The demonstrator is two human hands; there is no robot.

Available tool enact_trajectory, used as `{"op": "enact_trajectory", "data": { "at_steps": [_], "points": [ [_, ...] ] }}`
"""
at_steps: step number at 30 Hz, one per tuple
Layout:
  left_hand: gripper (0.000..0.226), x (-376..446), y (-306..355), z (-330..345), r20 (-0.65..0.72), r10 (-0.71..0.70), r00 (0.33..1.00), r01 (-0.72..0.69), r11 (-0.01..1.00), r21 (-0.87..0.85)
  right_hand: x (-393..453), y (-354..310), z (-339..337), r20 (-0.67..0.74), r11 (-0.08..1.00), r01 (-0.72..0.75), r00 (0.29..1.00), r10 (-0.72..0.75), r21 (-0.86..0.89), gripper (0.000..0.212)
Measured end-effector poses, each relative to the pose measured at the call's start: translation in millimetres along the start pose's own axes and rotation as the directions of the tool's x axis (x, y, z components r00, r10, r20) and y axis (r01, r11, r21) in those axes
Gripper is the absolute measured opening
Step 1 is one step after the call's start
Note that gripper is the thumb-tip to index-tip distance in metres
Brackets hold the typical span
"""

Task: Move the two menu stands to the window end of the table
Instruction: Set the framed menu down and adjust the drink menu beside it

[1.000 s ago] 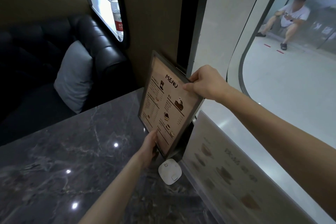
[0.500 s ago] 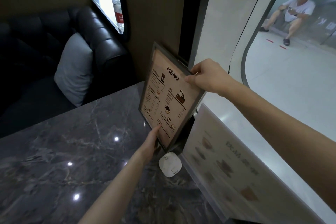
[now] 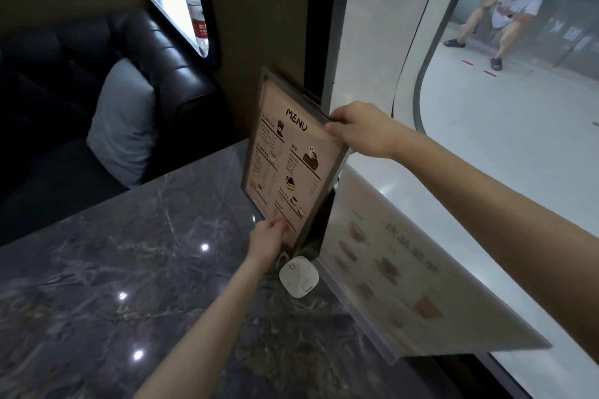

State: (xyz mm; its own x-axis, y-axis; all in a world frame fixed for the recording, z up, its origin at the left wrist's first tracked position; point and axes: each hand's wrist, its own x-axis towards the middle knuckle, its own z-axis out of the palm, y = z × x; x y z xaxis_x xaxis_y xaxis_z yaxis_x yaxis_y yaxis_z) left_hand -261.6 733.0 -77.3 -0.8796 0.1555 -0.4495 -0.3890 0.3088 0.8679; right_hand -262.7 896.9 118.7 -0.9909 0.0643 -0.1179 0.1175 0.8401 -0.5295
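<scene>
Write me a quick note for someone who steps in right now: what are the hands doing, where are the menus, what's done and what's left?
Left hand: grips the bottom edge of the framed menu.
Right hand: grips that menu's top right edge.
Framed menu: upright, tilted, at the window end of the table, beside the wall; whether its foot rests on the table is hidden.
Second menu: clear stand, already along the window edge, nearer the person.
White pad: lies on the table below the framed menu.
Done: second menu placed.
Left: probably settle the framed menu and let go.
</scene>
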Motion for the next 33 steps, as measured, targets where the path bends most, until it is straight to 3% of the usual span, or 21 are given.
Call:
{"op": "enact_trajectory", "data": {
  "at_steps": [5,12,18,23,28,33],
  "points": [
    [0.028,-30.5,3.9,11.5,0.016,0.315,0.949,-0.288,0.846,0.449,-34.6,5.8,-10.4,0.01,0.998,-0.031,0.999,0.03,0.049,0.029],
    [0.023,-80.1,-37.4,41.6,0.141,0.531,0.835,-0.494,0.614,0.615,-105.2,21.0,-13.5,0.006,0.988,-0.053,0.999,0.053,0.146,0.031],
    [0.058,-102.7,-80.6,67.6,0.41,0.364,0.836,-0.538,0.399,0.743,-152.5,18.2,-8.8,-0.051,0.984,-0.061,0.996,0.07,0.167,0.044],
    [0.062,-111.9,-102.0,84.1,0.529,0.193,0.826,-0.563,0.288,0.775,-170.4,21.2,-2.1,-0.135,0.998,-0.034,0.99,0.04,0.047,0.033],
    [0.062,-112.1,-107.2,91.1,0.54,0.108,0.835,-0.548,0.27,0.792,-173.4,32.8,9.1,-0.29,0.995,0.002,0.956,-0.031,-0.101,0.025],
    [0.062,-112.8,-103.8,90.9,0.545,0.071,0.835,-0.541,0.28,0.793,-167.3,39.8,3.2,-0.307,0.991,0.031,0.949,-0.071,-0.133,0.028]
  ]
}}
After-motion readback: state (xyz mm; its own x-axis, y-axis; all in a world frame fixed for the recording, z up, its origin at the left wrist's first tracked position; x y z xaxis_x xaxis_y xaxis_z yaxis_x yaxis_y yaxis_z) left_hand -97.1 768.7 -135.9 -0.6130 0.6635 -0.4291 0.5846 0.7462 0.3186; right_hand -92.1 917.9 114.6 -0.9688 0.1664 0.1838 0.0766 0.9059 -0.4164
